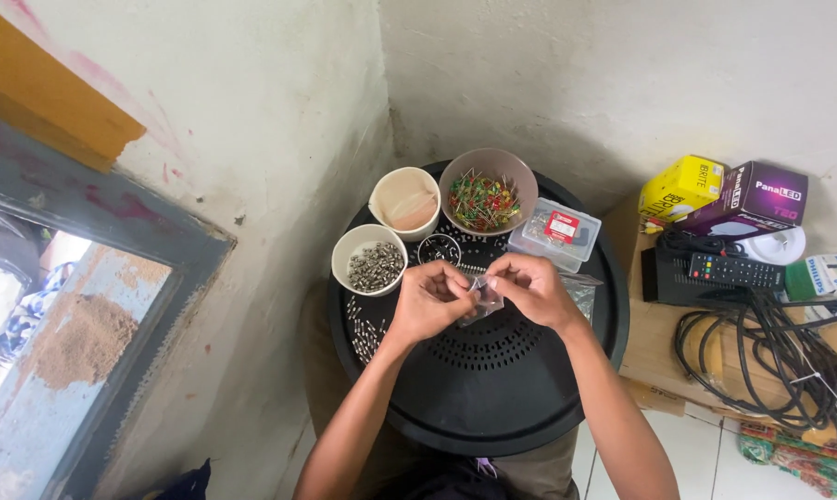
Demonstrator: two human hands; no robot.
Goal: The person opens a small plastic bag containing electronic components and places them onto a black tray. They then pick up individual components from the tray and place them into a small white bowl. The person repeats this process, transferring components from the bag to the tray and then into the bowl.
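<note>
Left hand point(429, 298) and right hand point(528, 289) meeting fingertip to fingertip, both pinching a small clear plastic bag point(482, 298) held between them, equally near each. Just beyond the knuckles, a cup of metal parts point(370, 258) and a bowl of coloured LEDs point(487, 190) on the black round tray point(492, 407).

Home corner used as a makeshift workbench. Rough plastered walls point(279, 102); round black tray point(492, 389) at centre; remote point(735, 270), cables point(770, 343) and bulb boxes point(724, 193) at 3 o'clock.
</note>
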